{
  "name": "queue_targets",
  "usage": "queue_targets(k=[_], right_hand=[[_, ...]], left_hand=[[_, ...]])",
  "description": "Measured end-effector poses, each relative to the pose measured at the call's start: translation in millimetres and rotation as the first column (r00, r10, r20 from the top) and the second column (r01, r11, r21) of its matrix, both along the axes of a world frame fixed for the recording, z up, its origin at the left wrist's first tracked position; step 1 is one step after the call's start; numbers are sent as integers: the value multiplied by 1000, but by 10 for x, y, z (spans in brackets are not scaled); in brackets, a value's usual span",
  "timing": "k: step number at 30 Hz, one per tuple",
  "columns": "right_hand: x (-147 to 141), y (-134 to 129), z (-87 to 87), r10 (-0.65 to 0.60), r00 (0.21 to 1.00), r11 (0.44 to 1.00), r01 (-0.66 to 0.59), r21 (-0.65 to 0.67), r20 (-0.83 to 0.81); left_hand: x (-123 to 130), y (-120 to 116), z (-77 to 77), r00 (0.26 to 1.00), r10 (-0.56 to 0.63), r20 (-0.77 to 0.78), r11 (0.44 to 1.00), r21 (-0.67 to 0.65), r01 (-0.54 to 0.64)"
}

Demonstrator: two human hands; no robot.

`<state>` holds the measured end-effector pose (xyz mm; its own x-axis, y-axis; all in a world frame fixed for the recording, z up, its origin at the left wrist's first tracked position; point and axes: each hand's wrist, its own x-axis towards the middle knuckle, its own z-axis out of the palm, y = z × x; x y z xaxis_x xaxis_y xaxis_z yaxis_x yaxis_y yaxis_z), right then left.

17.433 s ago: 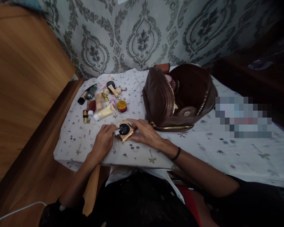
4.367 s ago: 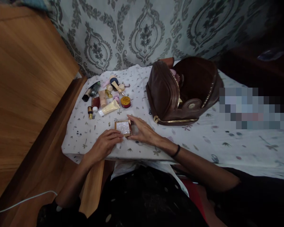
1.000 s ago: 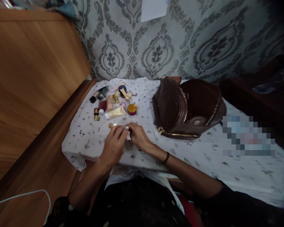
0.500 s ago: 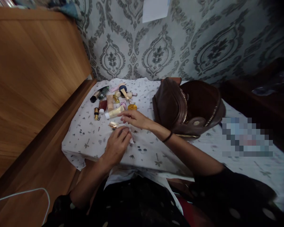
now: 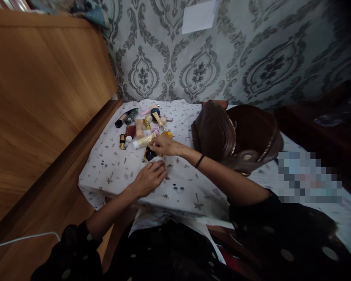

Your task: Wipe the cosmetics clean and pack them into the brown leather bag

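My right hand [image 5: 165, 146] reaches in from the right, its fingers pinched together at the upper edge of a small black-and-gold cosmetic case [image 5: 150, 154]. Just below it, my left hand [image 5: 150, 177] is closed with its fingers curled under, against something whitish that they mostly hide. A pale yellow squeeze tube [image 5: 144, 140] with a white cap lies right behind the case. Beside my right fingers is a round amber-yellow item [image 5: 167, 134]. A gold-and-black lipstick tube [image 5: 122, 141] stands to the left, near a small white cap [image 5: 128, 139].
Behind the tube lie several cosmetics, among them a beige tube [image 5: 139, 128] and a dark bottle [image 5: 131, 116]. A brown leather handbag [image 5: 213, 130] gapes on the right of the patterned white cloth [image 5: 105, 177]. A wooden cabinet [image 5: 46, 78] borders the left side.
My right fingers have come to the small gold case, which now shows a black face. My left hand has shifted slightly down and away from it. The whole view has shifted a little.
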<state>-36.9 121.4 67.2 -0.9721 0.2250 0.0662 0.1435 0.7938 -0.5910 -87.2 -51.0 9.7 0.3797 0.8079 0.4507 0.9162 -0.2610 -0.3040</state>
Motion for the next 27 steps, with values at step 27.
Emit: queue_targets(k=[27], right_hand=[[685, -183, -335, -388, 867, 597, -22, -802, -313]], left_hand=[[86, 87, 170, -251, -59, 966, 977, 4, -214]])
